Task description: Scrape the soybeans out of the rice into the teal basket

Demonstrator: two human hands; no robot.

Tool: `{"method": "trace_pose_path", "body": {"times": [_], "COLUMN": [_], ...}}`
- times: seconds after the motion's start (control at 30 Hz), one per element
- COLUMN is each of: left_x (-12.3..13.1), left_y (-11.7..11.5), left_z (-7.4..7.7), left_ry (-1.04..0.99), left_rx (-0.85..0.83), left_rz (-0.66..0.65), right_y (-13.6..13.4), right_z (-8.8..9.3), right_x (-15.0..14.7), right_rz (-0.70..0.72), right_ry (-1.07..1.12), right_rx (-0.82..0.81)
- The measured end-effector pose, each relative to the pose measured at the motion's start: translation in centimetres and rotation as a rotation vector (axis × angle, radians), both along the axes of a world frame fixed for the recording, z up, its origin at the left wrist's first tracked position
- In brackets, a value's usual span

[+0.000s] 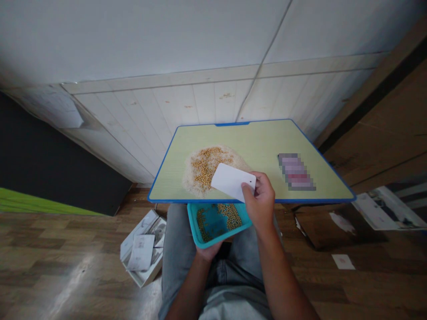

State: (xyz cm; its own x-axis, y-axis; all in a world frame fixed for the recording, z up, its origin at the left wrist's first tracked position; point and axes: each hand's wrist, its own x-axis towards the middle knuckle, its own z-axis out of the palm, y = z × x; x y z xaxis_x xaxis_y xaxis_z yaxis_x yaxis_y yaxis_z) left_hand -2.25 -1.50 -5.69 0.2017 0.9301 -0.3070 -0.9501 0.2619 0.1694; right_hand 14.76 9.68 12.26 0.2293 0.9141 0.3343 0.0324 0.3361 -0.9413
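Note:
My right hand (262,195) pinches a thin white card (229,181) with a small hole near one corner, thumb on top. The card is tilted over the front right of a pile of pale rice-like grains (190,175), mixed with small round golden beans or beads (205,171). Below the table's front edge, my left hand (209,251) grips a teal plastic tray (213,243) from underneath, its fingers mostly hidden. Inside the tray lie more round golden pieces (230,215), gathered at the left and right. The tray's far side is partly under the table edge.
The pale green folding table (260,138) has a blue rim. A pixelated flat rectangular object (296,172) lies at its right. An opened white box (143,262) stands on the wooden floor to the left, and a cardboard box (328,226) to the right. A wall rises behind.

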Motion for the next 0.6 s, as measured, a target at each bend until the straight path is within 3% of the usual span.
{"method": "trace_pose_path", "body": {"times": [0.33,0.6], "left_x": [-0.2,-0.2], "left_y": [-0.3,-0.3], "left_z": [-1.5,-1.8], "left_ry": [0.042,0.037], "left_rx": [0.022,0.069], "left_rz": [-0.008,-0.039], "right_y": [-0.1,-0.1], "right_z": [-0.8,-1.0], "right_x": [0.2,0.3], "right_rz": [-0.036,-0.003], "right_ry": [-0.037,-0.041], "right_rx": [-0.014,0.006]}}
